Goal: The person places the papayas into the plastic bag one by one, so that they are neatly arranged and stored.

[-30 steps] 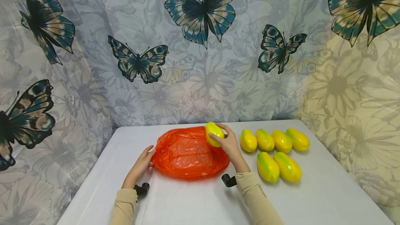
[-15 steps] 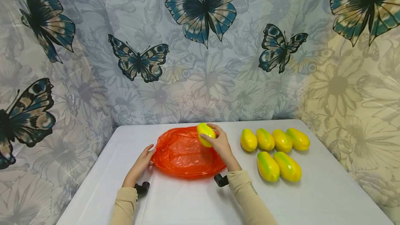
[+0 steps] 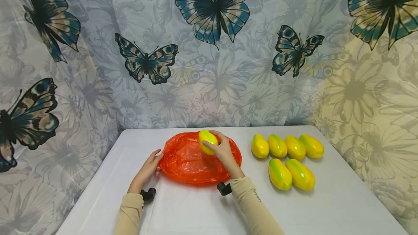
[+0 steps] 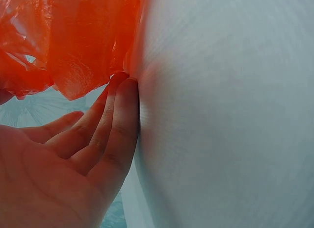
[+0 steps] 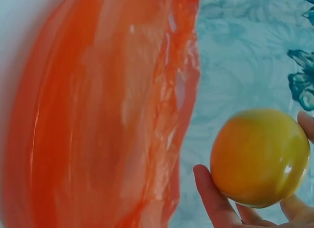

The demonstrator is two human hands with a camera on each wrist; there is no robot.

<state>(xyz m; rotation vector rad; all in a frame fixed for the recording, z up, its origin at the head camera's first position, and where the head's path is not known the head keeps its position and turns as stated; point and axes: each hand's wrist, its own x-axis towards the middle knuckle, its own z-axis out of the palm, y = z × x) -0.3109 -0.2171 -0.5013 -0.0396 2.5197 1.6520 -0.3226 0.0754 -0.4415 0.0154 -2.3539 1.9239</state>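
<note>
A red plastic bag (image 3: 187,162) lies spread on the table with its mouth facing up. My right hand (image 3: 223,151) grips a yellow-green fruit (image 3: 207,142) above the right half of the bag. In the right wrist view the fruit (image 5: 260,157) sits between thumb and fingers, apart from the bag's crumpled rim (image 5: 169,90). At the bag's left edge is my left hand (image 3: 149,166). The left wrist view shows that hand (image 4: 83,154) with nearly straight fingers, their tips touching the bag (image 4: 88,41) low down by the tabletop.
Several more yellow-green fruits stand right of the bag on the white table (image 3: 183,209): a back row with one fruit (image 3: 260,146) nearest the bag, and two in front, one of them here (image 3: 280,174). Behind hangs a cloth (image 3: 215,97) printed with butterflies.
My right hand has moved left with the fruit, from the bag's right edge to over its opening. The left hand has stayed at the bag's left side.
</note>
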